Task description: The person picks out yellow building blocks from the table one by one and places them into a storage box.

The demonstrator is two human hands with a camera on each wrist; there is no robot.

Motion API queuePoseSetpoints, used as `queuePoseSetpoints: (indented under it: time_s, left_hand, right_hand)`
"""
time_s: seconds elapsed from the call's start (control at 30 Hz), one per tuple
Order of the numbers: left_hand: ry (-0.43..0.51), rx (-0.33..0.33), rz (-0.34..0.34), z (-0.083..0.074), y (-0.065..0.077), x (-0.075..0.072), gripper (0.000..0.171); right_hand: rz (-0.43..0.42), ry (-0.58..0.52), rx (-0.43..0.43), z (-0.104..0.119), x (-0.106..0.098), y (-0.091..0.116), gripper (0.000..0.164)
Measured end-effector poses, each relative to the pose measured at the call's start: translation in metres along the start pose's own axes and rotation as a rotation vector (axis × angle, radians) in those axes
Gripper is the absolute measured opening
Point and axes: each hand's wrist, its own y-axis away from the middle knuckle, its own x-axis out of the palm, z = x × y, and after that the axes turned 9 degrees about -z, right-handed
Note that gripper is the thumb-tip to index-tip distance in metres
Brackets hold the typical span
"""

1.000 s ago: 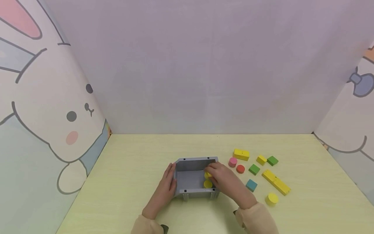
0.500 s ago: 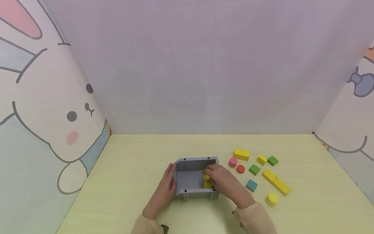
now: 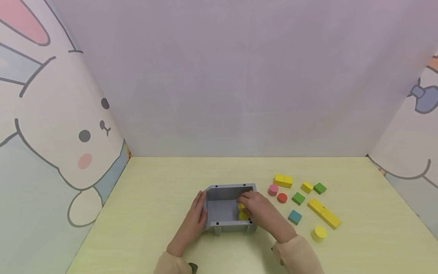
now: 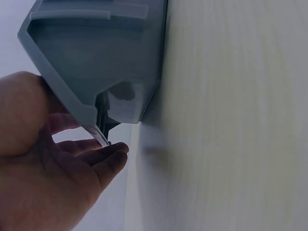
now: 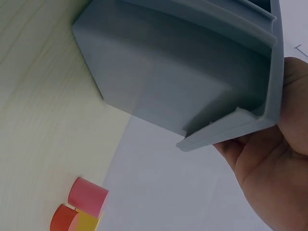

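A grey plastic bin stands on the table. My left hand rests along its left end with straight fingers; in the left wrist view the fingers lie by the bin's lip. Over the right wall reaches my right hand, its fingertips down inside the bin, pinching a yellow block. A round yellow block lies just in front of it on the bin floor. The right wrist view shows the bin's outer wall, which hides the right fingertips.
Right of the bin lie a pink cylinder, a red disc, green blocks, a teal block, yellow blocks, a long yellow bar and a yellow cylinder. A pale curtain hangs behind the table.
My right hand has shifted slightly left inside the bin, and the yellow block at its fingertips moved a little with it. The left hand and bin stay put.
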Motion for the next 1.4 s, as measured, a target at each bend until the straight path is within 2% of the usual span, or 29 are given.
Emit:
queuePoseSetpoints:
  time_s: [0.33, 0.53, 1.4]
  left_hand:
    - [-0.022, 0.023, -0.007, 0.002, 0.000, 0.002, 0.051]
    - [-0.014, 0.006, 0.000, 0.000, 0.000, 0.000, 0.051]
    - [-0.012, 0.010, 0.001, 0.001, 0.000, 0.001, 0.051]
  right_hand:
    - [0.014, -0.004, 0.027, -0.001, 0.003, -0.004, 0.023]
    - [0.052, -0.006, 0.062, -0.002, 0.006, -0.006, 0.021]
    - [0.159, 0.034, 0.094, -0.002, 0.009, -0.010, 0.023]
